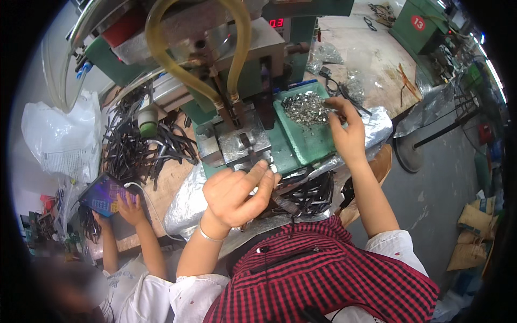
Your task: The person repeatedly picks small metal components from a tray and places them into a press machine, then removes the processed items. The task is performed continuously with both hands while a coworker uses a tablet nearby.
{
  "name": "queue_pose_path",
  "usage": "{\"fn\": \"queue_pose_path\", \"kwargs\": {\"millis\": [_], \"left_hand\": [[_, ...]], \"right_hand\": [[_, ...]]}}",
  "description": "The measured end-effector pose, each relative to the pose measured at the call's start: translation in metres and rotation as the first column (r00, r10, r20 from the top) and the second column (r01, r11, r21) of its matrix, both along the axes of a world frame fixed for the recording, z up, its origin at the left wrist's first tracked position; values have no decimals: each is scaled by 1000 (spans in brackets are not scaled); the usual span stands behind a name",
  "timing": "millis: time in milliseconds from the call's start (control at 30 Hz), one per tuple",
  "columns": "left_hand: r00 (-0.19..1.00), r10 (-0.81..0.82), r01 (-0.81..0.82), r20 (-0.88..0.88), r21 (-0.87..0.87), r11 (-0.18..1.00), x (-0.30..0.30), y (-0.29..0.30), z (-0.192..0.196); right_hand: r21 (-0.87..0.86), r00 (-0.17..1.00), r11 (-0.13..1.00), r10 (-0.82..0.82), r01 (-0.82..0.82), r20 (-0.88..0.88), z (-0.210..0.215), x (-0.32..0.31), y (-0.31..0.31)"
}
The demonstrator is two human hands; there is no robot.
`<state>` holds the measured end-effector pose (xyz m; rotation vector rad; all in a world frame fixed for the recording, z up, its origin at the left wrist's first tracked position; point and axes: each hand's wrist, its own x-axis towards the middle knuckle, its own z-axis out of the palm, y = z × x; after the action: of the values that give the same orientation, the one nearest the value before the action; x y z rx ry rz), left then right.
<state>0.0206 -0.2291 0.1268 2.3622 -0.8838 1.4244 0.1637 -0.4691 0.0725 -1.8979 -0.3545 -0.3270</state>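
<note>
My left hand is closed, thumb and forefinger pinching a dark strap. One end of that strap lies on the metal block of a bench press; a ribbed dark piece shows below my fingers. To the right, my right hand reaches over a green tray. Its thumb and curled fingers are apart at the edge of a heap of small shiny metal parts. Nothing shows between those fingertips, though a tiny part could be hidden there.
Yellowish hoses loop above the block. Black straps are piled at the left, with more straps near my lap. Scissors lie behind the tray. At lower left another person's hands touch a tablet.
</note>
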Motion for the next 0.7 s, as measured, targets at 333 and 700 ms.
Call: {"fn": "queue_pose_path", "kwargs": {"millis": [333, 700], "left_hand": [[996, 32, -32, -82, 0, 999, -9, 4, 2], [757, 640, -639, -130, -349, 685, -79, 77, 21]], "right_hand": [[-463, 992, 886, 28, 32, 122, -18, -25, 8], [-205, 999, 977, -47, 50, 23, -17, -29, 17]]}}
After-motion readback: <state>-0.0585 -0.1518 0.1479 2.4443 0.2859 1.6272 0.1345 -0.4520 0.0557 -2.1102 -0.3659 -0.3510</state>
